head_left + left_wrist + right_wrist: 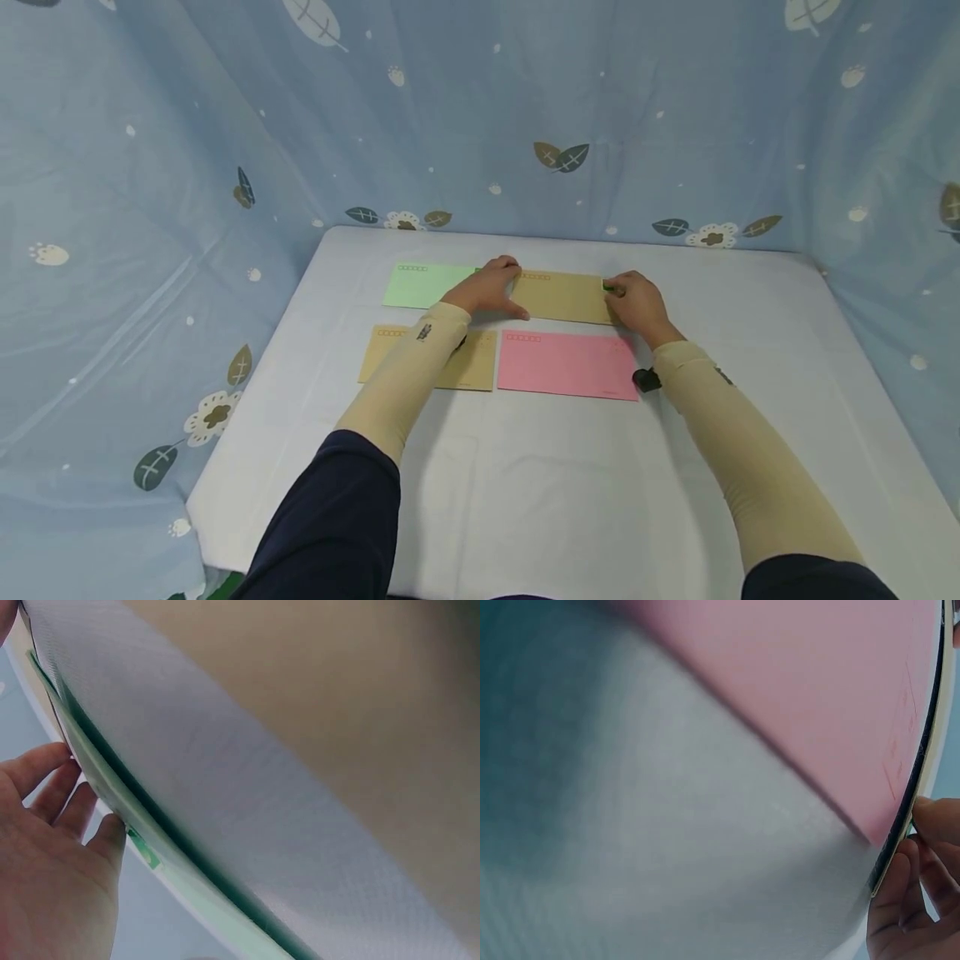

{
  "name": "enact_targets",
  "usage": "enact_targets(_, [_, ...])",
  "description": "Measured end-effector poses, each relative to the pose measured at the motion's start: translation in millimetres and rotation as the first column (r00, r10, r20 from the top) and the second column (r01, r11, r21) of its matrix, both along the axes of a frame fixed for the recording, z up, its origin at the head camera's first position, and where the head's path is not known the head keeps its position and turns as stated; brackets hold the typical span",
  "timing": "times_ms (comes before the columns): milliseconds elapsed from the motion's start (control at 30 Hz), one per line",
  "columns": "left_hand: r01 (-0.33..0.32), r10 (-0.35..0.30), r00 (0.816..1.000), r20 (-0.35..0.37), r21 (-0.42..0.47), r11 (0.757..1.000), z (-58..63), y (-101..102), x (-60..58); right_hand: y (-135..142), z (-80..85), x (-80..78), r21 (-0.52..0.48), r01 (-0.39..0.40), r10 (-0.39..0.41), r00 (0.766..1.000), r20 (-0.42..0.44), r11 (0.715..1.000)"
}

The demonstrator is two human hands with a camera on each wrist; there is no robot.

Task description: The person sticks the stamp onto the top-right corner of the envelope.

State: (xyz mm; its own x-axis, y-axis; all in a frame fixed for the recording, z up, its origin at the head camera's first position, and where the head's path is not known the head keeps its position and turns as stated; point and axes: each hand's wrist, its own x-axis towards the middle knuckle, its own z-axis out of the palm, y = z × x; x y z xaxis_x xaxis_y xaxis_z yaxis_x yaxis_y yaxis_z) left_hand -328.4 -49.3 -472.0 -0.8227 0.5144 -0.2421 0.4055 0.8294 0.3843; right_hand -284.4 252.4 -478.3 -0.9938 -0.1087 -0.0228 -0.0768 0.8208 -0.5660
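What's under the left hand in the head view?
Seemingly part of the green envelope, whose left side is visible. The left hand covers its right end, so where it stops can't be seen.

Beige arm slvs [406, 375], dk navy top [330, 504]

On the surface [540, 500], far-left envelope [418, 286] lies left of far-right envelope [562, 298]; before them, near-left envelope [474, 367] lies left of near-right envelope [567, 365]. Left hand [487, 288] sits at the far-right envelope's left end; right hand [641, 308], with stamp [607, 287], at its right. Curtain [480, 100] hangs behind.
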Motion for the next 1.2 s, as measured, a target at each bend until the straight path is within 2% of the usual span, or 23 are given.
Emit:
enact_targets(267, [0.000,0.000,1.000,-0.011,0.003,1.000,1.3,-0.2,-1.0,-0.1,0.8,-3.1,0.005,0.007,-0.007,1.000,0.015,1.000])
enact_targets(700, [0.000,0.000,1.000,-0.011,0.009,1.000,2.3,-0.1,1.2,0.0,0.0,-1.6,0.020,-0.008,0.008,1.000,-0.013,1.000])
enact_targets(967, [0.007,-0.006,1.000,-0.011,0.005,1.000,-1.4,0.0,-2.1,1.2,-1.1,-0.9,-0.010,-0.005,0.005,1.000,-0.004,1.000])
enact_targets(1200, [0.001,-0.001,1.000,-0.014,0.013,1.000,-0.2,0.6,0.7,1.8,-2.7,-1.0,-0.006,-0.003,0.003,1.000,-0.006,1.000])
